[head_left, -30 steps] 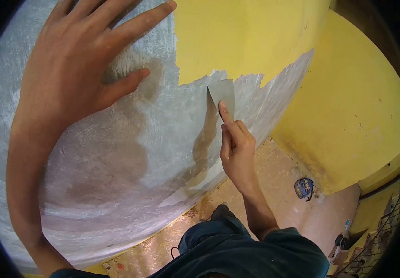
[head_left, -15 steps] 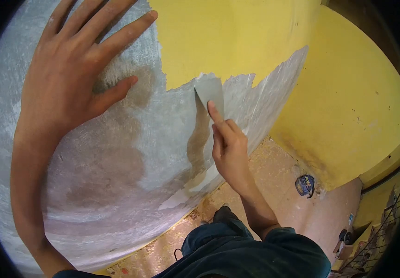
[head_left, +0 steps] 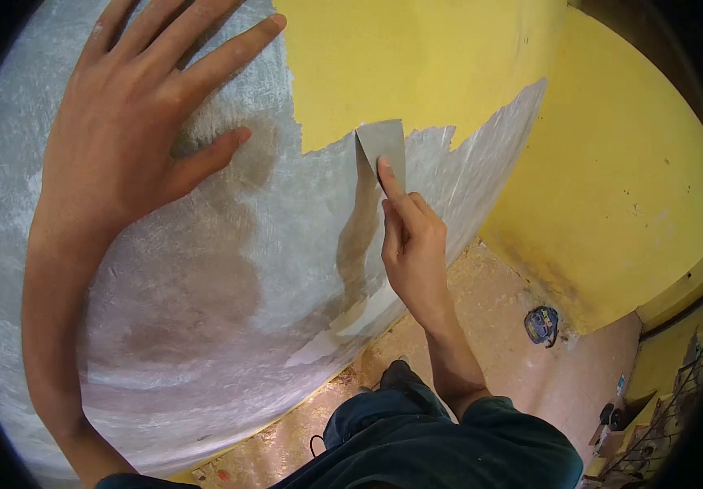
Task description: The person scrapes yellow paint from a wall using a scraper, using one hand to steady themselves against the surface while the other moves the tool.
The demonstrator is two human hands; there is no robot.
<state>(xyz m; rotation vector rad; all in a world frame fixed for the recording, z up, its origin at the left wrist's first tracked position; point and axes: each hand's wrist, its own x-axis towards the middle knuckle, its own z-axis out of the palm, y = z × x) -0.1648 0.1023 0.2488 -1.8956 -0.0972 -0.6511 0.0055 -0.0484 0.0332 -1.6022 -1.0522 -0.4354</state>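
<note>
My right hand (head_left: 413,244) grips a metal scraper (head_left: 384,145), index finger stretched along its blade. The blade's top edge meets the lower border of the yellow paint (head_left: 417,57) on the wall. Below and left of it the wall is scraped bare and grey (head_left: 229,244). My left hand (head_left: 131,122) lies flat on that bare grey surface, fingers spread, holding nothing.
A yellow side wall (head_left: 628,171) meets the scraped wall at a corner on the right. The floor (head_left: 490,310) below is strewn with paint dust and flakes. A small blue object (head_left: 540,324) lies on it near the corner. Clutter and a wire grid (head_left: 669,416) sit at lower right.
The scraper has pushed upward along the wall to the yellow paint's edge, after dipping left half a second ago. My left hand has stayed pressed on the wall.
</note>
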